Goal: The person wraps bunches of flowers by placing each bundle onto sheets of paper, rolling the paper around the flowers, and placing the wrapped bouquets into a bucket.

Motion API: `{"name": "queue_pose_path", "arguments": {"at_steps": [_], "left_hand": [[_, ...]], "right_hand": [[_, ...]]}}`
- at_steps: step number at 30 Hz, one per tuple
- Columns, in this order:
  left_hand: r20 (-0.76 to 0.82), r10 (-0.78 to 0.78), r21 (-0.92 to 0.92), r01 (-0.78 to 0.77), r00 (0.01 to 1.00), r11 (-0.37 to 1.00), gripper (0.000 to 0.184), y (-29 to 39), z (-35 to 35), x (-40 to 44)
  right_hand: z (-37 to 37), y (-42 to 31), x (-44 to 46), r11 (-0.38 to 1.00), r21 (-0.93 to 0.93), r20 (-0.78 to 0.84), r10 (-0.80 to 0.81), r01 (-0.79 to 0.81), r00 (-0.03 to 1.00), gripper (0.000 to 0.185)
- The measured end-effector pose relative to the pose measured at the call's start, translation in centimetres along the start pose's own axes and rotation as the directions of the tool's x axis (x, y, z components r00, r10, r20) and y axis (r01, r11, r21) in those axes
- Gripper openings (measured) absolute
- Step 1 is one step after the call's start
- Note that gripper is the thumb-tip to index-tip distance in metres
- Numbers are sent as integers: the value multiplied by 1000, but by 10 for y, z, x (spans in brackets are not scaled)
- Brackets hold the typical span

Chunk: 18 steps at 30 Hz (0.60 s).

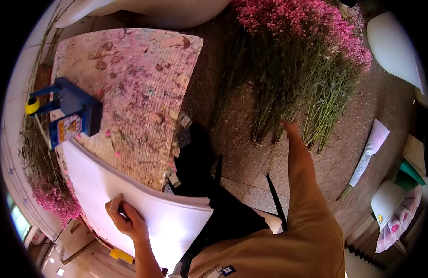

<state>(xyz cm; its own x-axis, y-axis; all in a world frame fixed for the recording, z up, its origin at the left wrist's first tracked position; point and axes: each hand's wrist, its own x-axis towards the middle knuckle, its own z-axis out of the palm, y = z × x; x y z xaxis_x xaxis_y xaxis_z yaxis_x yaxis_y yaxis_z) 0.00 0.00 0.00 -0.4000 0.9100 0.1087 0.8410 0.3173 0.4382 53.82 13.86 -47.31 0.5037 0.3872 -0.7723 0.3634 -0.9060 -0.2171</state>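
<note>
My left hand (126, 221) rests over a stack of white wrapping sheets (172, 227), its fingers curled in and nothing visible in them. My right arm stretches out toward the floor. At its end, my right hand (291, 127) is by the lower stems of a large pile of pink baby's breath (306, 28). A finger points out toward the stems, and I see nothing held; the other fingers are hard to make out. The green stems (325, 106) spread below the pink heads.
A blue tape dispenser (77, 109) stands on the stained worktable (144, 83). More pink flowers (56, 197) lie beyond the table's left side. A white-wrapped bunch (369, 148) lies on the floor at right, near wrapped bouquets (399, 220) and a green item (408, 175).
</note>
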Motion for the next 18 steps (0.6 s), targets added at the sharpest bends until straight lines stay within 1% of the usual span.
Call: {"name": "queue_pose_path", "arguments": {"at_steps": [2, 3, 5, 6, 7, 8, 9, 10, 11, 12, 13, 14, 15, 17, 18], "left_hand": [[-16, -4, -30, 3, 1000, 1000, 22, 7, -22, -6], [-66, 34, 12, -33, 997, 999, 22, 1, 14, 15], [-41, 18, -46, -19, 999, 999, 22, 4, 16, 11], [-24, -25, -40, 24, 999, 999, 22, 3, 12, 8], [-48, -21, -42, 19, 999, 999, 22, 3, 11, 8], [-35, -42, -43, 41, 999, 998, 22, 4, 12, 8], [-29, -59, -46, 58, 998, 997, 23, 5, 12, 7], [-56, -57, -50, 55, 997, 997, 23, 4, 14, 7], [-101, -45, -78, 38, 994, 996, 23, 2, 17, 7], [-100, -25, -79, 17, 995, 997, 23, 0, 20, 8], [-82, -11, -64, 6, 997, 998, 23, 2, 15, 8], [-123, -14, -59, 7, 992, 998, 24, 3, 22, 10], [-177, 3, -77, -17, 984, 997, 24, 6, 24, 13], [-153, 41, -49, -49, 987, 998, 26, 13, 14, 13], [-203, 92, -60, -106, 975, 993, 29, 8, 21, 15]], "right_hand": [[-12, -2, -31, 986, 163, -42, 36, -28, 998, 132], [41, -39, 18, 978, 210, 1, -2, 2, 1000, 132], [21, -27, 19, 997, -32, 63, 73, -72, 995, 117], [20, -27, 16, 998, -34, 68, 64, -61, 996, 117], [18, -29, 11, 999, 13, 252, 47, -52, 967, 105], [6, -30, 4, 997, 54, 415, 21, -48, 909, 94], [-8, -44, -19, 998, 46, 460, 17, -43, 888, 86], [-27, -60, -52, 999, 40, 497, 8, -33, 868, 78], [-29, -54, -50, 990, 138, 520, -61, -13, 852, 70], [-29, -51, -43, 971, 237, 537, -143, 14, 831, 64], [-33, -59, -64, 807, 586, 579, -352, -76, 735, 64], [-37, -67, -85, 542, 790, 590, -541, -288, 599, 65], [-42, -86, -93, 531, 810, 563, -589, -247, 580, 65], [-60, -107, -127, 382, 879, 477, -682, -286, 554, 64], [-77, -142, -160, 414, 884, 450, -630, -217, 633, 63]]}}
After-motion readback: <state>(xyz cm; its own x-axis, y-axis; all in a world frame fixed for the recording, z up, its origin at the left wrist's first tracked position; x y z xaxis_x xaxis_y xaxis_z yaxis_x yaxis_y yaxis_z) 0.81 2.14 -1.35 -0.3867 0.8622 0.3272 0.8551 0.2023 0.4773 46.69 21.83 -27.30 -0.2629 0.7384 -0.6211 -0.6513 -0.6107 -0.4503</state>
